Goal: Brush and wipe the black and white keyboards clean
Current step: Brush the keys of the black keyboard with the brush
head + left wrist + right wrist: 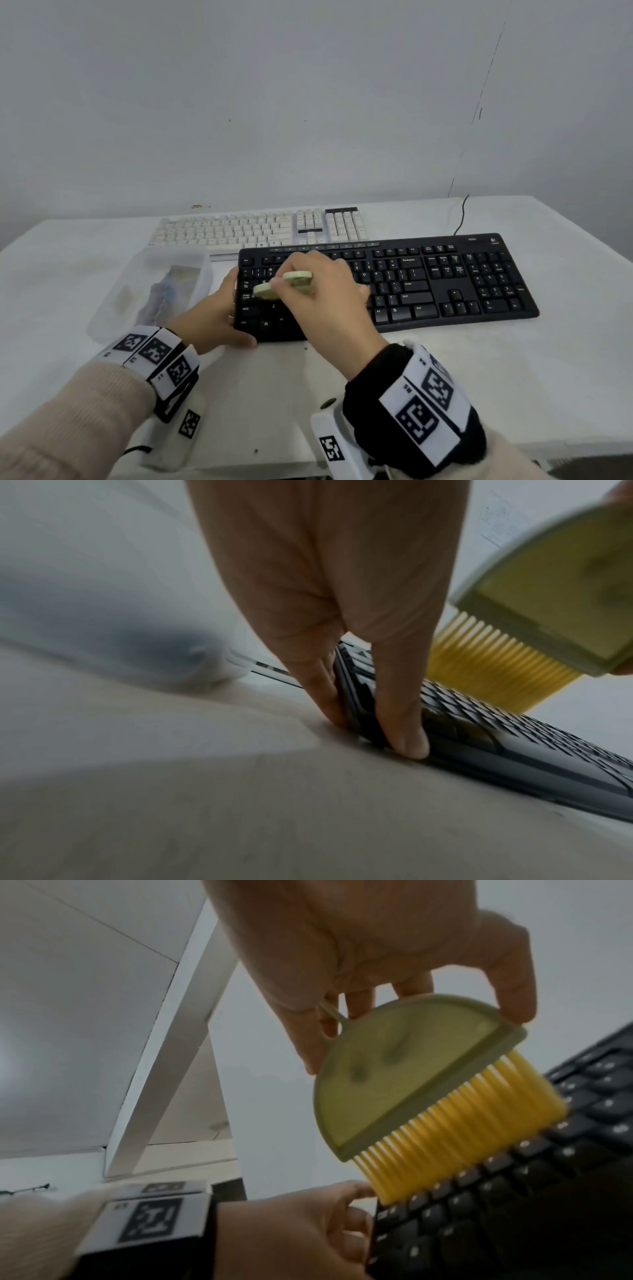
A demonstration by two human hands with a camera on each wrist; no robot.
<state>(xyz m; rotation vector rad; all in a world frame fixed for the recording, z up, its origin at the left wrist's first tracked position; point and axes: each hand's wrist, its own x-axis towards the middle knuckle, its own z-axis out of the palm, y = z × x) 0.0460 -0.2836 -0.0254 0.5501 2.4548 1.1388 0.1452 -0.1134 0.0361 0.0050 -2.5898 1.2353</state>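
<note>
Right hand: my right hand [322, 291] pinches the brush [286, 284] by its pale green half-round handle, thumb on one face, fingers [514, 988] on the other.
Brush: yellow bristles [462, 1129] point down and touch the keys at the black keyboard's left end.
Left hand: my left hand [219, 308] grips the left edge of the black keyboard [428, 281], thumb [400, 704] on top at the near corner, fingers on the outer side.
Black keyboard: flat on the worktop [445, 394], centre-right.
White keyboard: the white keyboard [260, 228] lies just beyond it, toward 12 o'clock.
Tub: a clear tub [150, 291] stands beside my left hand, at 9 o'clock from the black keyboard.
</note>
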